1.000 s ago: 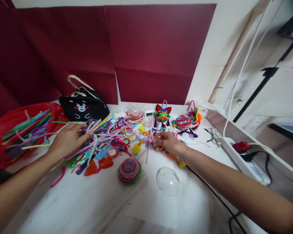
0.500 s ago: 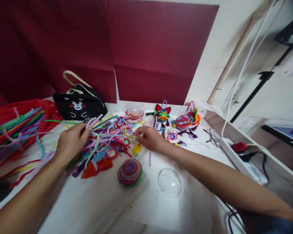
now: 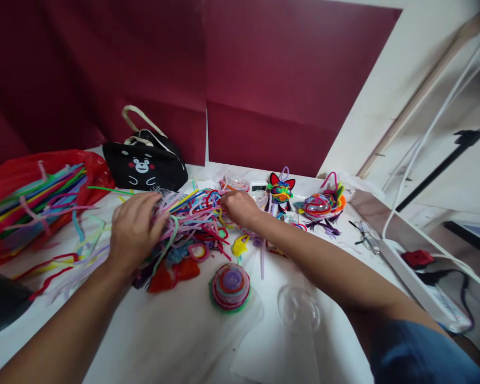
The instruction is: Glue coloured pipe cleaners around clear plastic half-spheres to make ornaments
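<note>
A tangled heap of colourful pipe cleaners [image 3: 192, 218] lies between my two hands. My left hand [image 3: 134, 229] is curled round the heap's left side, thumb towards me, closed on some of the strands. At the heap's right edge my right hand [image 3: 240, 207] has its fingers bent in against the pipe cleaners; its fingertips are partly hidden. Nearer to me sits a dome [image 3: 230, 288] coiled in rings of coloured pipe cleaner, purple at the top. To its right lies a clear plastic half-shell [image 3: 299, 308]. A small yellow piece [image 3: 240, 245] is just below my right hand.
A red bag of pipe cleaners [image 3: 44, 197] and a black bear-face bag [image 3: 146, 162] stand at the left and back. Behind my right hand are a lion-like ornament [image 3: 281, 191] and a coiled fish-like one [image 3: 318, 205]. Eyeglasses [image 3: 366, 237] and a power strip [image 3: 420, 288] lie at right.
My left hand has gone from pinching pale purple strands to curling round the heap's side. My right hand has moved in against the heap's right edge. The view has shifted slightly left.
</note>
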Demonstrator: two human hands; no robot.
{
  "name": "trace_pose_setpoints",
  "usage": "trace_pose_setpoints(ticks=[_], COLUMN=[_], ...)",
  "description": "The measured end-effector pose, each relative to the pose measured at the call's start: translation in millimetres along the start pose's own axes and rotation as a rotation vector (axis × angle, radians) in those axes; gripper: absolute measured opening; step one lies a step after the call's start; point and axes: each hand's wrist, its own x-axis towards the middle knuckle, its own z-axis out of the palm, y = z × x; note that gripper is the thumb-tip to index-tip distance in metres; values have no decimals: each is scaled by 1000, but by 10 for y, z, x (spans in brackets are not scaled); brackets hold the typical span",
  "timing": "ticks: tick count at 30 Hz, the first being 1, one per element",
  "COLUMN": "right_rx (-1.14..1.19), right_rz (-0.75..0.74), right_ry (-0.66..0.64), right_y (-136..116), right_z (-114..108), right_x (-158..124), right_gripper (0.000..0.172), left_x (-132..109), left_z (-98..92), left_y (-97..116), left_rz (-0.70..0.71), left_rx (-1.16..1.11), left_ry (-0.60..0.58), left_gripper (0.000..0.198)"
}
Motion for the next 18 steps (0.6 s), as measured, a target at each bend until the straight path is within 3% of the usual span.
trace_pose_setpoints(ticks=[4,7,10,15,18], right_rx=[-4,-16,-19,163,395], right_rz=[8,50,145,341,427], right_ry=[73,164,283,518,577], right_y=[30,146,344,664,754], right_z=[-255,-504,-754,-1050,-1126], right_x=[-72,-154,-296,-786,-1198], right_gripper=[25,25,27,17,16], left_x=[-37,-58,-67,-51,4], left_z=[214,354,395,359,213], left_y=[57,-16,-121,-145,-35], left_rz=[315,268,206,212,221], left_rx=[16,25,44,24,-24], left_ry=[-175,-250,-247,-239,-199], left_gripper=[44,43,46,44,45])
